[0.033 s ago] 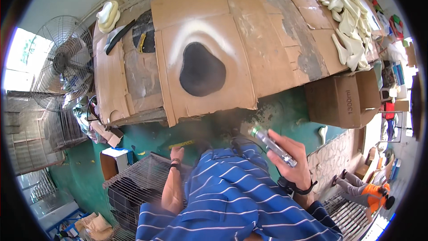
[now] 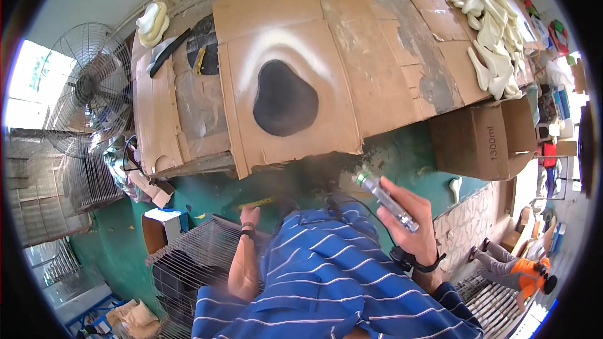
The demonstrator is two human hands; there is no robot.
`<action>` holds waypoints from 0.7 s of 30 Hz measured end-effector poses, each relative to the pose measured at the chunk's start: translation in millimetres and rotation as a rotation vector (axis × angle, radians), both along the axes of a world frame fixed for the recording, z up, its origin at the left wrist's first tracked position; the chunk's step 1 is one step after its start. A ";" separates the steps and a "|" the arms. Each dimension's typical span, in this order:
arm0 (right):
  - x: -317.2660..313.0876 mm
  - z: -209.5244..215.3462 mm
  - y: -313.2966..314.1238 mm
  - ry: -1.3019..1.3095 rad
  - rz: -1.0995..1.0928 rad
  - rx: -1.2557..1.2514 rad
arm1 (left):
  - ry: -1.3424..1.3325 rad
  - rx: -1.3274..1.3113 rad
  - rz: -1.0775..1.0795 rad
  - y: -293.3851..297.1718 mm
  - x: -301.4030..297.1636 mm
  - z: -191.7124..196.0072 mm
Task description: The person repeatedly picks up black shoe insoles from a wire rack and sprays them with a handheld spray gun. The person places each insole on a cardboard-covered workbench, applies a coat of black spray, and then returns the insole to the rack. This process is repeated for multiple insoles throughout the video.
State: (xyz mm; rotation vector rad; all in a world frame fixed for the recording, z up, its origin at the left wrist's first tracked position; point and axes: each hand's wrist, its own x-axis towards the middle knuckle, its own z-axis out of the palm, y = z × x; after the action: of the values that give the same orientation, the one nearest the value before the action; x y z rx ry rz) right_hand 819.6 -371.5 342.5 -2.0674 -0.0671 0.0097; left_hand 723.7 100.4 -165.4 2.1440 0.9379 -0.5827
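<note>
In front of the cardboard-covered table, a yellow strip is blurred; whether the left hand touches it is unclear. The table's far end is cut off.

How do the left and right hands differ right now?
The right hand grips a silver, green-ended tube; whether the left hand holds the yellow strip beside it is unclear. The right hand looks larger in view, the left hand smaller. Both have a dark band at the wrist.
</note>
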 end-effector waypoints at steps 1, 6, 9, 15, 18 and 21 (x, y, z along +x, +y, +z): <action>0.3 -1.2 -0.2 0.015 -0.026 -0.009 | -0.020 -0.015 0.038 -5.9 3.4 7.0; -12.2 -0.3 -19.2 0.105 0.020 -0.054 | -0.024 -0.047 0.000 -8.4 9.0 24.6; -11.8 1.0 -17.5 0.107 0.064 -0.033 | 0.036 -0.047 0.015 -15.4 6.2 31.2; -16.0 2.1 -26.6 0.092 0.076 -0.026 | -0.003 -0.041 0.035 -19.1 4.9 42.7; -23.1 -0.3 -29.2 0.102 -0.029 -0.020 | -0.137 -0.021 -0.030 -31.1 32.3 65.9; -24.2 3.3 -35.1 0.095 -0.045 -0.018 | -0.281 -0.023 -0.090 -56.0 76.8 104.9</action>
State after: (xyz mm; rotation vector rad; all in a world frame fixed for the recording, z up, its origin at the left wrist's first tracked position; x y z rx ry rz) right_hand 795.4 -406.6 345.8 -2.0828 0.0383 0.0804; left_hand 800.5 44.3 -60.5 2.1854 0.6810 -0.3204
